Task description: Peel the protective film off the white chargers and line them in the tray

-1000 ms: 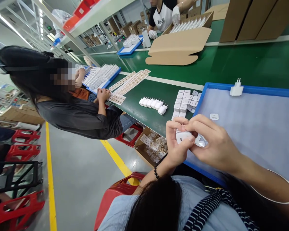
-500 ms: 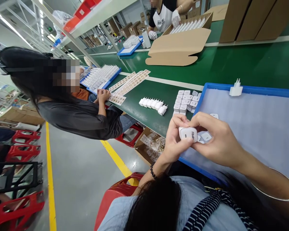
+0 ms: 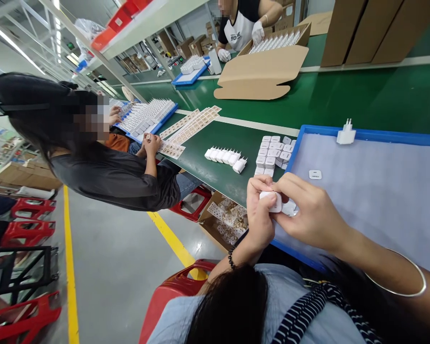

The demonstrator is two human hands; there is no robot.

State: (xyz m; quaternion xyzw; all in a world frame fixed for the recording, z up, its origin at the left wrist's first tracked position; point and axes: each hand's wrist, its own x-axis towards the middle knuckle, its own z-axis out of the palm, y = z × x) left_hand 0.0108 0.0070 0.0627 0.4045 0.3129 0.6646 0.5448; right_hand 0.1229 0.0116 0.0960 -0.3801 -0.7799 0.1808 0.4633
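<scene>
**White charger (image 3: 275, 205) gripped by both hands, just right of centre!**

And here it is, a little below mid-frame: the left hand (image 3: 260, 210) has its fingers curled round the charger, thumb pressed across the face. In from the right comes the right hand (image 3: 310, 210), fingers bent and closed on the charger's near side, their tips meeting the left's. Behind them, the blue-rimmed tray (image 3: 365, 205) fills the right of the frame, with a flat white piece (image 3: 315, 175) lying on it and a two-pin plug (image 3: 346, 134) at its upper rim. Left of the tray, on the green desk (image 3: 229, 134), white blocks (image 3: 270, 155) sit stacked, then a row of pinned plugs (image 3: 222, 155). Over at left, a co-worker's hands (image 3: 151, 144) are at the sticker sheets (image 3: 172, 149)!
</scene>
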